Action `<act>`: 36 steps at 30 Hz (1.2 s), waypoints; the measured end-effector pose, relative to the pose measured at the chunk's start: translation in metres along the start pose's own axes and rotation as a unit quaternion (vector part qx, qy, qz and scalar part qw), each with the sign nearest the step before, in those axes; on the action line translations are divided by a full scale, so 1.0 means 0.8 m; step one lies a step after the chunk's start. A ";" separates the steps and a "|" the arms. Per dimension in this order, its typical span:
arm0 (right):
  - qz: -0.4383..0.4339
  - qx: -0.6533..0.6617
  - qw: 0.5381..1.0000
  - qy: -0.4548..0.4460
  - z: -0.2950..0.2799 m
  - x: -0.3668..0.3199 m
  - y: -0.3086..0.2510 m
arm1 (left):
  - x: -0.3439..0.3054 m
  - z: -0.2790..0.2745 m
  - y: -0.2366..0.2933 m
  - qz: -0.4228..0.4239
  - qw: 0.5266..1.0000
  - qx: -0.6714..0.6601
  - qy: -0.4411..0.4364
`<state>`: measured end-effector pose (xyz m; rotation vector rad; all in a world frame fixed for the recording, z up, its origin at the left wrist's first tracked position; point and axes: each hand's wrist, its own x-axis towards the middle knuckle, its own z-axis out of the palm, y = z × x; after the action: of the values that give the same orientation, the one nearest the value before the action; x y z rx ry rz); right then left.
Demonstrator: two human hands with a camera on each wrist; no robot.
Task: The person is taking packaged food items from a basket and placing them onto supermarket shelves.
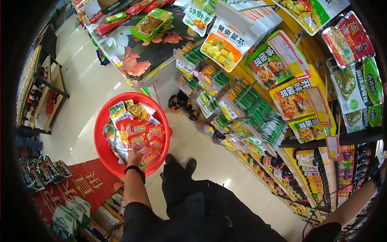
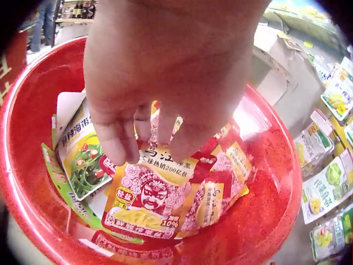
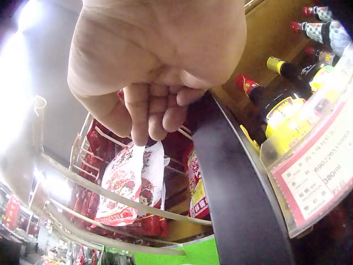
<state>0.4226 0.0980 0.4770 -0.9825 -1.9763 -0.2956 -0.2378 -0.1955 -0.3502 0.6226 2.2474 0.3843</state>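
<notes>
While a dark-framed shelf rack stands at the far left, a red board with white characters lies nearer the person. Next comes a round red plastic tub on the tiled floor, holding white-and-green pouches at its left side. Inside it, the person's left hand pinches a red-and-yellow plastic packet by its upper edge, above similar packets. Beyond the tub, a flower-patterned tabletop carries a stack of green-edged pouches. Rightward hang white-and-orange pouches. At the far right, a white-and-red packet sits behind a curved cream wire; the right hand's bent fingertips meet its top, though whether they grip it cannot be told. Beside that hand run a black shelf edge and dark, yellow-labelled bottles.
</notes>
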 end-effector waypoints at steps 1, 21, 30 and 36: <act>0.000 -0.009 1.000 0.003 0.000 0.000 0.001 | 0.005 0.011 -0.011 0.017 0.998 0.054 -0.001; 0.031 0.018 0.999 0.037 0.003 -0.001 -0.010 | -0.045 0.012 0.006 0.015 0.995 0.094 0.027; -0.027 0.001 1.000 -0.002 -0.025 -0.012 0.011 | -0.084 0.012 0.025 0.256 0.936 -0.138 0.199; -0.026 0.138 0.990 -0.007 -0.024 -0.013 -0.003 | -0.144 -0.085 0.132 0.320 0.916 -0.139 0.199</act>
<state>0.4355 0.0805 0.4807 -0.7575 -1.9940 -0.0408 -0.1865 -0.1753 -0.1894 1.2075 2.2379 1.2308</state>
